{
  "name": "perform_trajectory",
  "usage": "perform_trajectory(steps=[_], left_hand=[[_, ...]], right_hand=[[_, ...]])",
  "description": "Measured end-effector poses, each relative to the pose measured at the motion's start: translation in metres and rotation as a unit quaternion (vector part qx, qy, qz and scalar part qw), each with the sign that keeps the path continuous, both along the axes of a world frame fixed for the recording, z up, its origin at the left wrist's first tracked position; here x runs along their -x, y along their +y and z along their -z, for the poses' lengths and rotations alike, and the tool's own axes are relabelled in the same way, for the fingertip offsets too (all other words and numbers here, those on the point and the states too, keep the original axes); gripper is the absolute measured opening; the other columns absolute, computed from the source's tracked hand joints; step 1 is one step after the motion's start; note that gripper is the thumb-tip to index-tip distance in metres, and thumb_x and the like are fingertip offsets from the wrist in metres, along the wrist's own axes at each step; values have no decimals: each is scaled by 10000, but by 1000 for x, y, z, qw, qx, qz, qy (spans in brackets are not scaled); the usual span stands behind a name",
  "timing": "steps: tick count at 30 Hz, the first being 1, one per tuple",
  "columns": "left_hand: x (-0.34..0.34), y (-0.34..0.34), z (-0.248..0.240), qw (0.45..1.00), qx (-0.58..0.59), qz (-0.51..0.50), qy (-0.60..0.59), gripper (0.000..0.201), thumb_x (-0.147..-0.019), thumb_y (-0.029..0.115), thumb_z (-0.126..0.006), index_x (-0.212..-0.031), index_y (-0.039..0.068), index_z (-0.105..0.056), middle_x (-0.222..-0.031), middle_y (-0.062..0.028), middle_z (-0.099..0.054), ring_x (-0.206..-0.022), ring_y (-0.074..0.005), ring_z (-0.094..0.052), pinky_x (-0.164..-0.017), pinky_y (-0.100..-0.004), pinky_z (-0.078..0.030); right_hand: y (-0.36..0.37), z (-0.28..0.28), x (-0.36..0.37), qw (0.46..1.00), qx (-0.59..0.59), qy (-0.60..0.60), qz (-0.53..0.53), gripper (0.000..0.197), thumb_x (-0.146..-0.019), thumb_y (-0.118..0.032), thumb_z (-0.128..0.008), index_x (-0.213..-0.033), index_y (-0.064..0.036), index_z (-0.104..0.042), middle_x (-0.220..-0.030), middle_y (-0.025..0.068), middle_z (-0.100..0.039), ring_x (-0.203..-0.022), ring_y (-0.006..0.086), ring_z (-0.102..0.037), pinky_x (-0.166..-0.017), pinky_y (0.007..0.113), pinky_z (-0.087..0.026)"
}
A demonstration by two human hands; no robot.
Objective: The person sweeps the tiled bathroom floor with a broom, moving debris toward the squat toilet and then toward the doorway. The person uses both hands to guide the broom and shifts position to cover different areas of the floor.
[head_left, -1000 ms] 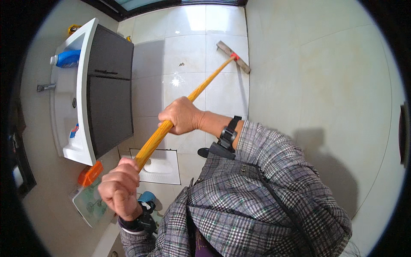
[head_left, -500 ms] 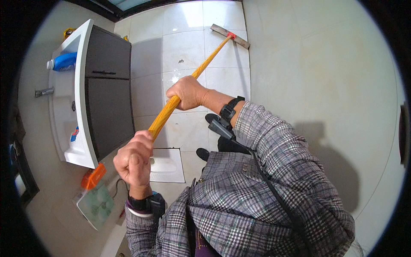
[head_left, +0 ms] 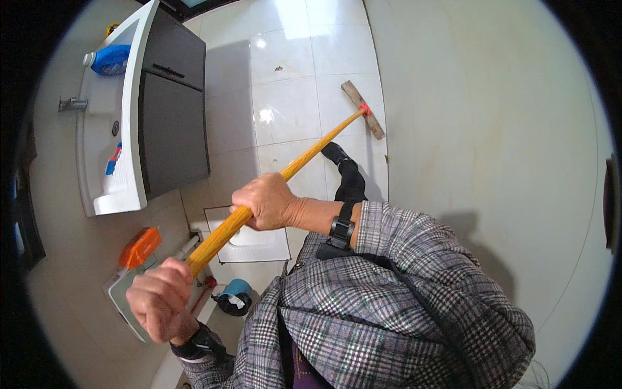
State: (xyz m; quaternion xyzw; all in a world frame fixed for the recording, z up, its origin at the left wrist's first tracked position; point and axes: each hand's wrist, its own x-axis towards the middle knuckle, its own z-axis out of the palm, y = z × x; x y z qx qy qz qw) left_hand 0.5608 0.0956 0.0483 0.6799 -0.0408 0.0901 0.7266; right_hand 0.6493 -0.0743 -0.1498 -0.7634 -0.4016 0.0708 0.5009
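A long-handled floor squeegee (head_left: 321, 144) slants across the view, its pole yellow with a wood-grain pattern. Its narrow tan bar head (head_left: 354, 96), joined by a red socket, rests on the tiles close to the right wall. My right hand (head_left: 265, 202) is wrapped round the middle of the pole. Lower down and to the left, my left hand (head_left: 161, 299) is closed over the pole's top end, its fingers slightly blurred. The pole passes over part of a white squat toilet (head_left: 259, 247). My black shoe (head_left: 334, 153) stands near the squeegee head.
A white washbasin (head_left: 100, 136) on a dark cabinet (head_left: 173, 129) lines the left side, holding a blue bottle (head_left: 111, 59) and a small red-and-blue item (head_left: 114, 159). An orange object (head_left: 140, 247) is at the left wall. A blue bin (head_left: 238, 286) stands lower left.
The squeegee head has come back toward me along the right wall. Both hands have moved down and left with the pole. My foot has stepped forward, and the bin has come into view.
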Motion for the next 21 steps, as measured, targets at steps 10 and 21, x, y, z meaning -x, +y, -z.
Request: perform_trajectory(steps=[10, 21], left_hand=[[-108, 15, 0, 999, 28, -20, -36, 360, -897, 197, -558, -566, 144, -426, -492, -5, -433, -460, -170, -421, -617, -394, -445], [-109, 56, -78, 998, -11, 56, -22, 403, -927, 279, -536, -560, 182, -399, -462, 28, -394, -412, -124, -378, -555, -348, -441]], right_hand=[[5, -22, -133, 998, 61, -22, -18, 314, -847, -397, -702, -678, -159, -584, -607, 39, -628, -550, 259, -637, -515, 389, -501], [44, -79, -111, 998, 35, -2, -54, 320, -792, -433, -772, -757, -140, -648, -685, 60, -683, -625, 250, -681, -551, 393, -538]])
